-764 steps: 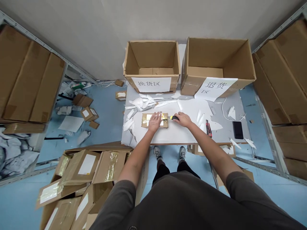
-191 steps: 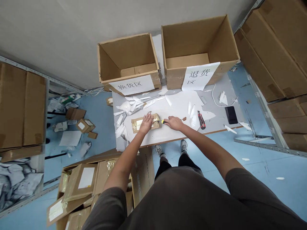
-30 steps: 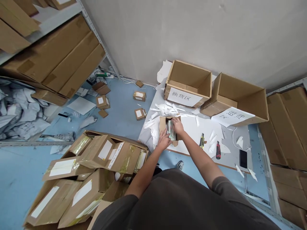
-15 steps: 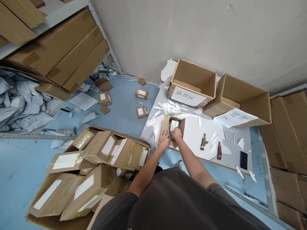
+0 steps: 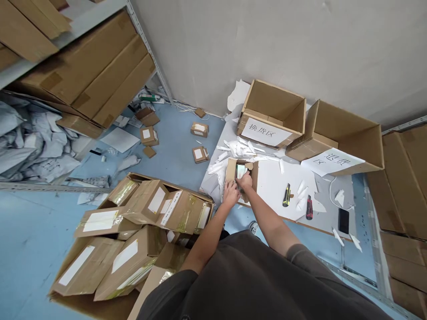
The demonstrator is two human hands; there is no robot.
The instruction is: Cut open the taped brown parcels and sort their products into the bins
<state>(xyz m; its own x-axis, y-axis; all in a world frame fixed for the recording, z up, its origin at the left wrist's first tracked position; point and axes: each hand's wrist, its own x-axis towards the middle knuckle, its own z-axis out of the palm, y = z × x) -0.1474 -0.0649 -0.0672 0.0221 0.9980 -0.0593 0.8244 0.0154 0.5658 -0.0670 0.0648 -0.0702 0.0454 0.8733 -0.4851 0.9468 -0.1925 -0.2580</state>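
A small cardboard box (image 5: 231, 169) stands with its top open at the table's near left edge. Inside it lies a pale, light-green and white item (image 5: 240, 169), partly covered. My left hand (image 5: 231, 194) is at the box's near left corner, fingers curled over the edge. My right hand (image 5: 246, 180) reaches in over the near right side with its fingers closed; what they hold is hidden. A torn-looking brown cardboard piece (image 5: 249, 166) shows just beyond the right fingers.
Two large open boxes with handwritten signs, the left box (image 5: 243, 116) and right box (image 5: 370, 165), stand at the back. Right of my hands lie a yellow cutter (image 5: 286, 195), a red cutter (image 5: 309, 208) and a phone (image 5: 343, 221). A big carton (image 5: 71, 306) of parcels stands left.
The view has shifted slightly, moving the scene rightward. My right hand has moved a little within the small box, and the brown piece by its fingers shows more now. My left hand stays at the box.
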